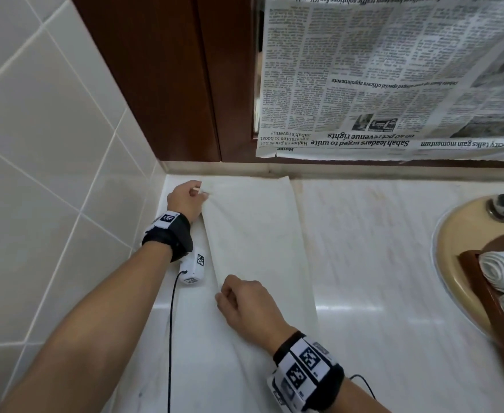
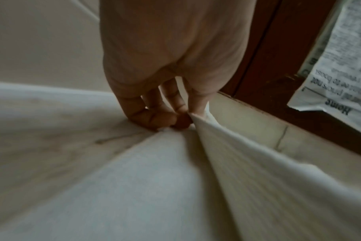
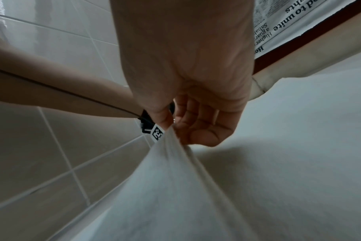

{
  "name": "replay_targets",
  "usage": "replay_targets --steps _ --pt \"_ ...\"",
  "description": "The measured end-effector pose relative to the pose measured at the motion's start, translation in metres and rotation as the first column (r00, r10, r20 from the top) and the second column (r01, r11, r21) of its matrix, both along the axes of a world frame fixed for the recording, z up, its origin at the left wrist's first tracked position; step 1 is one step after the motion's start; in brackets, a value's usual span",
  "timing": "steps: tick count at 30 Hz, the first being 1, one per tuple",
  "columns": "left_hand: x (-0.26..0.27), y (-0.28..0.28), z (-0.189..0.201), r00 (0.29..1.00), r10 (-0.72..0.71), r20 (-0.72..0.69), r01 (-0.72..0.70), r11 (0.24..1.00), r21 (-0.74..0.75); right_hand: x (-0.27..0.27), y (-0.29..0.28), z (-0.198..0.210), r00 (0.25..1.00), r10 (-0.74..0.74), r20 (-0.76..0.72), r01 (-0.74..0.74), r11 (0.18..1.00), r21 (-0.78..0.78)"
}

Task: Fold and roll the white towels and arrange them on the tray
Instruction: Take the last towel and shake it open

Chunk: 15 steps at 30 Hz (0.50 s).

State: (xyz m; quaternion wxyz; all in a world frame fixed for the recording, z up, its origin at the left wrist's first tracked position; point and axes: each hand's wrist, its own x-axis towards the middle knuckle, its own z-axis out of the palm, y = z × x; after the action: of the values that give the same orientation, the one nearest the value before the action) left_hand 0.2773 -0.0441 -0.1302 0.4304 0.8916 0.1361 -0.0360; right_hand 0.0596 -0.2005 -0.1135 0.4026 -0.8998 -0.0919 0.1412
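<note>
Nearest the camera, the right hand [image 1: 246,305] was held low over the pale marble bench [image 1: 379,278], its fingers [image 3: 198,130] curled and its thumb pinching the near part of the left edge of a white towel [image 1: 256,234]; the edge was seen raised into a ridge in the right wrist view, which suggested it was being lifted for folding over. The towel itself was spread flat along the bench, running away from the person toward the back wall, apparently so that it could be folded lengthwise before rolling. Farther along the same edge, close to the corner where the tiled wall [image 1: 45,144] met the bench, the left hand [image 1: 186,199] was placed, its fingers [image 2: 175,99] pinched shut on the far part of that edge. With both ends of one edge gripped, the cloth could be judged to be kept taut and straight for an even fold. Off to the right, well apart from the hands, a wooden tray [image 1: 480,290] was set over the sink [image 1: 453,234], and rolled towels [image 1: 496,271] were already laid in it. Beyond, newspaper [image 1: 394,76] was hung against dark wood.
</note>
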Motion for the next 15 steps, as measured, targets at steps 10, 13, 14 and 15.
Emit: replay_targets --steps 10,13,14,15 --pt "0.015 -0.005 -0.008 1.000 0.007 0.025 -0.012 0.982 0.189 -0.004 -0.011 -0.011 0.999 -0.042 -0.029 0.040 0.997 -0.063" --pt "0.016 -0.008 -0.008 0.998 0.047 -0.031 -0.039 0.970 0.240 -0.003 -0.026 -0.012 0.995 -0.070 -0.076 0.070 0.998 0.002" --pt "0.015 -0.010 -0.005 0.996 0.073 -0.059 -0.056 0.966 0.252 -0.002 -0.031 -0.011 0.992 -0.065 -0.106 0.070 0.997 0.038" --pt "0.015 -0.012 -0.004 0.992 0.093 -0.087 -0.067 0.964 0.256 0.001 -0.035 -0.009 0.989 -0.062 -0.135 0.073 0.994 0.076"
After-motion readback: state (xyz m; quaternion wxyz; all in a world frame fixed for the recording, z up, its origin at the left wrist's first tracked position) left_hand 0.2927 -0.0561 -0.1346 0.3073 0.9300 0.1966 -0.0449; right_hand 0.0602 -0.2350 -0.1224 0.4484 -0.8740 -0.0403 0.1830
